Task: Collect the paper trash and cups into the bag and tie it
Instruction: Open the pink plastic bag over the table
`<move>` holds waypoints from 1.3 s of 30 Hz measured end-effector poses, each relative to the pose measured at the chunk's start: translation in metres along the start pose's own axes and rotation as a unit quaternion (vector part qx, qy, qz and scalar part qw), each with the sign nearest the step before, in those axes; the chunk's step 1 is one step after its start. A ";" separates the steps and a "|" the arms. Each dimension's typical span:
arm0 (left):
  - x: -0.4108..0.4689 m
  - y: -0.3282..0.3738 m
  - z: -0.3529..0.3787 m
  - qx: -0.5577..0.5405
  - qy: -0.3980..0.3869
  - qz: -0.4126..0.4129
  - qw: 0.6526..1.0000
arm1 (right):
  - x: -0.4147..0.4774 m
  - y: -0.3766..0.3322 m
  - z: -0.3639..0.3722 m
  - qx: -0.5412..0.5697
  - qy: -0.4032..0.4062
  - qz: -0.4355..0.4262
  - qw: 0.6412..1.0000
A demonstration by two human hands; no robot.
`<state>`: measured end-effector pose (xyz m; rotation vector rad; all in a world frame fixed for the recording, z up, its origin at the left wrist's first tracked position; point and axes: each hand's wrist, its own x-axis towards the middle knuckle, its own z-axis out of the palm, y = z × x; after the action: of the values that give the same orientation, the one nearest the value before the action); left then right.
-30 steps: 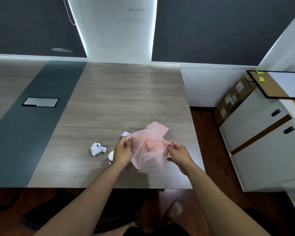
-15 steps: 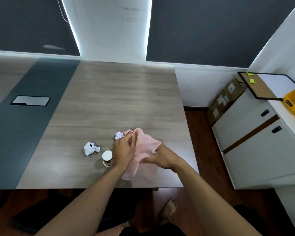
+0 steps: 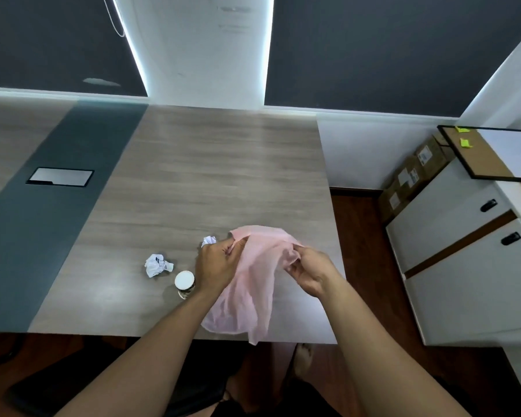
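Note:
A thin pink plastic bag [image 3: 250,284] hangs between both hands over the near edge of the wooden table [image 3: 211,176]. My left hand [image 3: 217,266] pinches its top edge on the left. My right hand [image 3: 310,275] grips the top edge on the right. A small paper cup [image 3: 184,280] with a white top stands just left of my left wrist. One crumpled white paper ball [image 3: 157,264] lies left of the cup. A second paper ball [image 3: 208,240] peeks out behind my left hand's fingers.
A dark grey strip with a metal cable hatch [image 3: 60,176] runs along the table's left side. White cabinets [image 3: 463,260] stand to the right, with cardboard boxes [image 3: 412,176] behind them. A black chair seat [image 3: 73,383] sits under the table edge.
The bag went from bunched between my hands to pulled wider and hanging lower over the table edge. My hands moved apart along its top edge. The cup came into view beside my left wrist.

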<state>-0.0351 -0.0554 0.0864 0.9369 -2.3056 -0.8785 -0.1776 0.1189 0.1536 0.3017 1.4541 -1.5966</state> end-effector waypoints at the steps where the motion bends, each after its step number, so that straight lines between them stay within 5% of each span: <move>1: 0.001 0.000 0.002 0.016 -0.009 -0.012 1.000 | 0.006 -0.012 -0.004 0.020 0.002 0.002 1.000; 11: 0.033 0.000 0.040 0.005 0.042 -0.131 0.990 | 0.057 -0.081 -0.044 -0.010 -0.121 0.094 0.988; 15: 0.023 0.004 0.050 -0.083 0.056 -0.251 0.963 | 0.079 -0.096 -0.046 0.015 -0.145 0.111 0.983; 18: 0.007 -0.009 0.050 -0.186 0.052 -0.416 0.889 | 0.091 -0.096 -0.037 -0.006 -0.146 0.112 0.983; 22: -0.009 -0.013 0.038 -0.433 -0.080 -0.557 0.704 | 0.100 -0.068 -0.024 -0.069 -0.140 0.165 0.974; 25: -0.002 -0.015 0.041 -0.456 -0.016 -0.605 0.653 | 0.094 -0.044 -0.016 -0.057 -0.131 0.179 0.973; 27: 0.000 -0.024 0.040 -0.423 0.005 -0.608 0.671 | 0.088 -0.030 -0.008 -0.005 -0.113 0.160 0.981; 32: -0.030 -0.064 0.015 -0.086 -0.047 -0.513 0.853 | 0.092 -0.021 -0.012 0.162 -0.019 0.049 0.985; 39: -0.050 -0.109 -0.024 -0.137 -0.167 -0.463 0.860 | 0.082 0.009 0.004 0.136 0.082 0.032 0.987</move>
<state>0.0584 -0.0881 0.0148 1.9201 -1.8118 -1.8120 -0.2141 0.0795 0.0905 0.6443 1.3302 -1.7517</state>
